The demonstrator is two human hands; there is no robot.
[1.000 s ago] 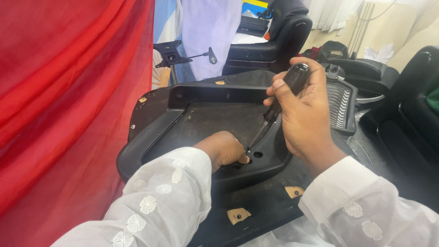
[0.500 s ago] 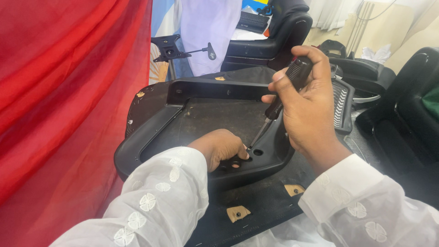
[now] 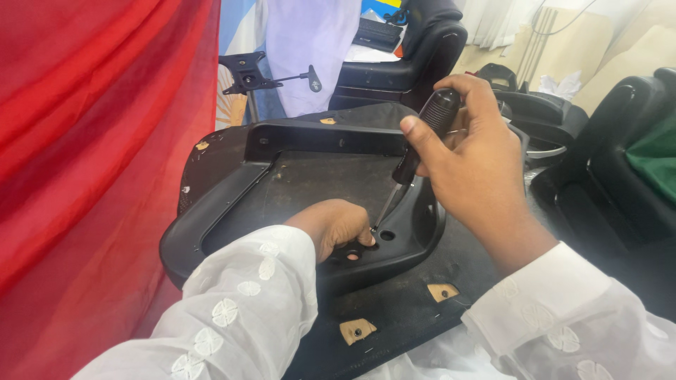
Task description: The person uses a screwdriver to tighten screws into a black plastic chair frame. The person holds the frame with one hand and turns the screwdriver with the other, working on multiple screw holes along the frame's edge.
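A black chair seat base (image 3: pixel 415 309) lies upside down in front of me, with a black plastic frame (image 3: pixel 232 200) laid on it. My right hand (image 3: pixel 472 162) grips a black-handled screwdriver (image 3: pixel 415 151), its tip down at a hole in the frame's near right corner. My left hand (image 3: pixel 334 225) rests on that corner beside the tip, fingers curled and pinching at the spot; what they hold is too small to see.
A red cloth (image 3: pixel 91 141) hangs close on the left. Black office chairs (image 3: pixel 401 56) and chair parts (image 3: pixel 620 176) stand behind and at the right. A chair mechanism with a lever (image 3: pixel 267 74) sits at the back near a person in white.
The screwdriver has tilted slightly and its tip stays at the same hole. My left hand has shifted a little on the frame's corner. The view has edged closer.
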